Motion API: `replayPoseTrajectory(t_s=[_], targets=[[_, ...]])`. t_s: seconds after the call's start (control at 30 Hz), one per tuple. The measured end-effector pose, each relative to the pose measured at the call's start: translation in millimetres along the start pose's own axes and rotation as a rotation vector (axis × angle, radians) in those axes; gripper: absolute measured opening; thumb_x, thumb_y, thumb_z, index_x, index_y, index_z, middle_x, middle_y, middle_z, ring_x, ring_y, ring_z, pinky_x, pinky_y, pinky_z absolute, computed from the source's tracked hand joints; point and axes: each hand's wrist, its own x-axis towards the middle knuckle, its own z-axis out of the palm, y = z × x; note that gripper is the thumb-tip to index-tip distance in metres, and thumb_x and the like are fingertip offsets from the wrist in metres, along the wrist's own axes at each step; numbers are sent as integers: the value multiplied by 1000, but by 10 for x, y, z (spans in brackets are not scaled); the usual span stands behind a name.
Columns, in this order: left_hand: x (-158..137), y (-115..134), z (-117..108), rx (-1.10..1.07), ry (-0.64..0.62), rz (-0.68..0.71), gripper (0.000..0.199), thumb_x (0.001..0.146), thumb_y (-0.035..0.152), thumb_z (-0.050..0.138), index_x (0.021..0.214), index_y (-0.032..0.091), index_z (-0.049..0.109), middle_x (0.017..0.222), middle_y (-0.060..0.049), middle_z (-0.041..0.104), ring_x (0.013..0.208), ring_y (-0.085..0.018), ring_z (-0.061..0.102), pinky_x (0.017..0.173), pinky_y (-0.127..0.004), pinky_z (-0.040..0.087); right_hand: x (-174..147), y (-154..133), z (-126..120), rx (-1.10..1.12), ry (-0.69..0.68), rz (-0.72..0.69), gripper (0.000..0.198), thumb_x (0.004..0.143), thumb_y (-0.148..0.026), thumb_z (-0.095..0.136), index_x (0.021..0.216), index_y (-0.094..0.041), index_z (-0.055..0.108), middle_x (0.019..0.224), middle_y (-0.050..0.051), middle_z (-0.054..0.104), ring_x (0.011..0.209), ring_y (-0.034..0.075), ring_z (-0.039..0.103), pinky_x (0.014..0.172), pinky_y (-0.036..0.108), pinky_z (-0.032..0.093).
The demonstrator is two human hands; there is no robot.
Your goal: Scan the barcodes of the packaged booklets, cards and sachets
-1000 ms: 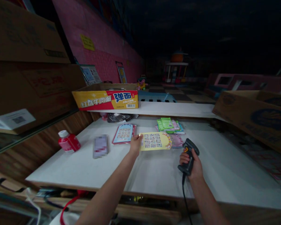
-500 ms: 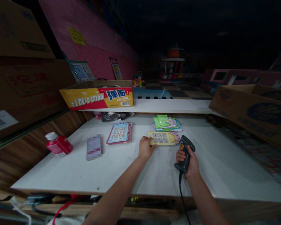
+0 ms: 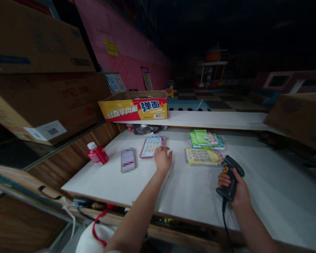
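Note:
My right hand (image 3: pixel 238 188) is wrapped round a black barcode scanner (image 3: pixel 230 179), whose cable hangs down over the table's front edge. Just left of the scanner's head lies a flat yellow packet (image 3: pixel 202 157) printed with a grid of small pictures. Behind that packet is a pile of green, pink and blue packets (image 3: pixel 201 137). My left hand (image 3: pixel 163 159) is at the right edge of a stack of blue and red picture-printed packets (image 3: pixel 150 147), fingers apart and holding nothing; whether its fingertips touch the stack I cannot tell.
On the white table (image 3: pixel 179 196) stand a red drink bottle (image 3: pixel 98 154) and a blurred-out flat item (image 3: pixel 128 160). A yellow and red noodle carton (image 3: pixel 137 108) sits on the back ledge. Large cardboard boxes (image 3: pixel 76 96) are stacked at left; another carton (image 3: pixel 300 119) is at right.
My left hand has let go of the yellow packet and moved left to the blue and red stack. The scanner stays in my right hand. The view has turned left.

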Motion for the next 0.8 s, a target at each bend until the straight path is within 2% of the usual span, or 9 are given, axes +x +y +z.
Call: replayPoseTrajectory(t_s=[0.13,0.23,0.37,0.5,0.6,0.67,0.73,0.8], targets=[[180,-539,-318,168,110,-178,26,88,29,53,106,20,68,104,-12,63,102,-28,52,90,-39,37,-15,10,-3,6,5,-1,24,75,-18,69,90,-18,51,62,-6,45,46,6,47,40,16,47],[175,-761,-420,258,102,-266,31,85,37,58,109,18,65,107,-13,61,105,-31,51,88,-40,38,-21,20,-3,-4,5,-13,23,75,-17,68,92,-18,52,62,-6,46,46,6,47,40,16,48],[57,-809,-428,335,55,-304,43,82,50,60,108,15,62,106,-16,58,105,-34,52,85,-41,40,-22,30,-9,-11,13,-20,23,74,-15,68,90,-18,51,62,-6,45,46,6,47,39,16,48],[-54,-777,-431,320,38,-316,46,82,50,61,108,13,56,105,-16,57,96,-32,58,76,-38,44,-25,37,-15,-26,25,-32,25,73,-15,68,91,-18,52,63,-6,45,46,6,48,40,16,48],[-91,-802,-432,168,52,-373,47,78,43,68,110,13,52,110,-16,55,84,-26,63,68,-34,46,-23,40,-20,-34,33,-40,25,73,-15,69,91,-17,52,62,-6,45,46,6,48,40,16,48],[-88,-844,-414,-11,116,-419,52,72,34,75,113,13,50,113,-16,55,82,-23,64,68,-32,47,-20,41,-24,-33,36,-40,26,73,-15,69,91,-17,52,62,-6,45,46,5,48,40,15,47],[-72,-888,-376,-274,168,-515,56,66,25,79,112,12,51,107,-14,59,80,-21,64,68,-31,49,-18,43,-30,-33,39,-36,26,73,-15,69,91,-17,52,62,-6,46,47,5,48,40,15,47],[-63,-920,-320,-614,110,-650,47,64,23,79,103,11,57,93,-10,65,71,-18,63,62,-29,49,-20,46,-36,-50,40,-36,25,73,-16,69,91,-17,52,62,-6,46,47,5,48,41,14,47]])
